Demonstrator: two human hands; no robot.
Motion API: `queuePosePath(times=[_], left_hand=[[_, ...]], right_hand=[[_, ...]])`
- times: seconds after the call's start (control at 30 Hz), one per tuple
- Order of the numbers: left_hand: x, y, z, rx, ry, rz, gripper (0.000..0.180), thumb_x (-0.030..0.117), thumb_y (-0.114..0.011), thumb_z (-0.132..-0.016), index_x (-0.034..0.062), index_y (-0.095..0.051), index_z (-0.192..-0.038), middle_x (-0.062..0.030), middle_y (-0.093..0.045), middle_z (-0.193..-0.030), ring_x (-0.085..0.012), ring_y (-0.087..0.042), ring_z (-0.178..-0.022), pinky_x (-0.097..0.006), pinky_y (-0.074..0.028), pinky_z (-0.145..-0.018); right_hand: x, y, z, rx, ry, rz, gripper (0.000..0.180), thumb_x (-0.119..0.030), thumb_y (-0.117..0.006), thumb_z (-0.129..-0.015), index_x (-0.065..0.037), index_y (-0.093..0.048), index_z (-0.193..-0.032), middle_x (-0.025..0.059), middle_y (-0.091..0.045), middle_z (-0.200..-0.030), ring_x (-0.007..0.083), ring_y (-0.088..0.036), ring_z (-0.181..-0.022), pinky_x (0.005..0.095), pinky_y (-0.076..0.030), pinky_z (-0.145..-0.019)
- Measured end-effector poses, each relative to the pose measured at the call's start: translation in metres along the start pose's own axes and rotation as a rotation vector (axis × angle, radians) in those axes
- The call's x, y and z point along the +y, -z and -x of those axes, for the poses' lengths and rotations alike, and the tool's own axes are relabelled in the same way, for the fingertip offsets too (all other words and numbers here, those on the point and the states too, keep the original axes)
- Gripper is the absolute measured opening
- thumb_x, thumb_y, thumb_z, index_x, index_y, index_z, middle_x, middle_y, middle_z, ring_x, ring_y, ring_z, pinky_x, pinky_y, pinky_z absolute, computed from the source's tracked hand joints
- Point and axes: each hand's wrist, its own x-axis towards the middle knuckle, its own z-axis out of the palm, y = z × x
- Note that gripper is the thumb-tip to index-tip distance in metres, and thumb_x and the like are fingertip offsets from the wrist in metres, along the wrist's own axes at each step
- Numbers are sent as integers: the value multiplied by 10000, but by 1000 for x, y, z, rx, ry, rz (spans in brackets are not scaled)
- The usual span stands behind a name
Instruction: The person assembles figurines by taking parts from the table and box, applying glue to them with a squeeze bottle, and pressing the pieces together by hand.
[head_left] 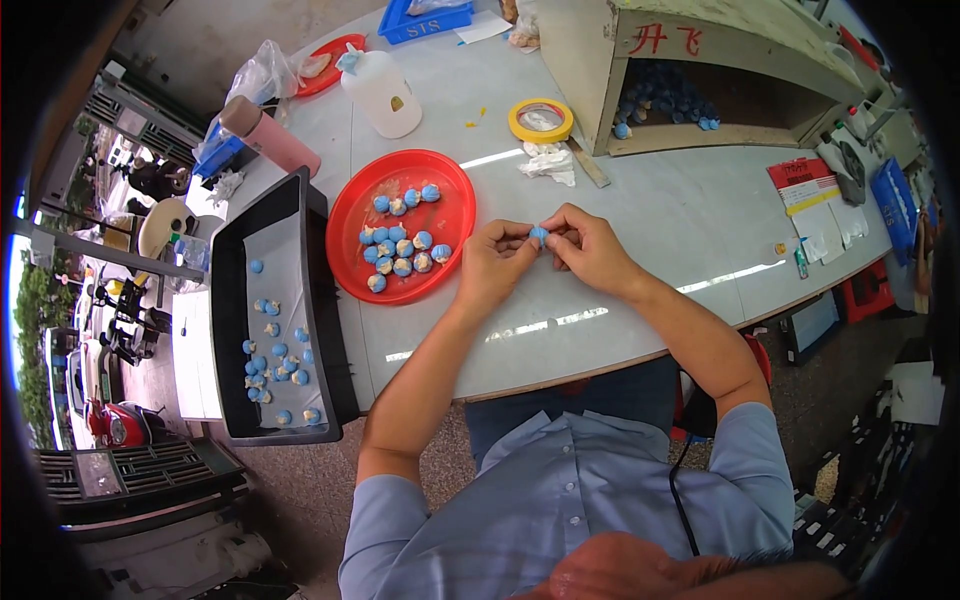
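Between the fingertips of my left hand [497, 262] and my right hand [592, 250] is a small blue ball-shaped piece [539, 234]. Both hands pinch it above the grey tabletop, and the fingers partly hide it. Just left of my left hand lies a round red tray [455, 190] with several blue-and-cream ball-shaped pieces [397, 207] in it. More such pieces [280, 350] are scattered in a black bin [325, 300] lined with a clear sheet, farther left.
Beyond my hands are a yellow tape roll [541, 107], crumpled white tissue [548, 166] and a white bottle [383, 95]. A pink flask [272, 137] stands behind the bin. At the back right, a wooden box [700, 30] holds many dark blue pieces [665, 95]. Papers [822, 222] lie far right.
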Motion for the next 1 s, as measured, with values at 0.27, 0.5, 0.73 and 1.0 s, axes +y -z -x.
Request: queuePosePath(times=[0.27,0.5,0.73,1.0], left_hand=[[-4,2,2,-30,-53,-94,184,38,-686,-855,-64,-618,-992,-107,-686,-901,-117,-667,-827,-219,-541,-727],[-2,-1,-1,-11,-53,-37,193,47,-684,-860,-70,-612,-995,-111,-685,-907,-123,-672,-819,-223,-543,-709],[9,-1,-2,-14,98,62,210,27,-640,-880,-94,-583,-1043,-150,-666,-969,-170,-678,-848,-277,-581,-758],[7,0,-3,-24,103,134,233,42,-652,-885,-99,-576,-1053,-161,-665,-989,-171,-682,-861,-253,-574,-745]], right_hand=[[3,-1,2,-10,67,82,82,25,-543,-898,21,-562,-978,56,-640,-811,75,-560,-615,241,-468,-554],[4,-1,-1,43,84,58,106,0,-571,-893,27,-577,-995,51,-644,-803,74,-564,-618,243,-467,-551],[-2,-3,-1,93,39,65,137,-26,-582,-902,29,-583,-1028,57,-648,-842,75,-600,-654,235,-495,-572],[-3,1,-2,57,-7,-9,145,-45,-567,-918,27,-573,-1044,62,-638,-881,85,-609,-675,238,-512,-580]])
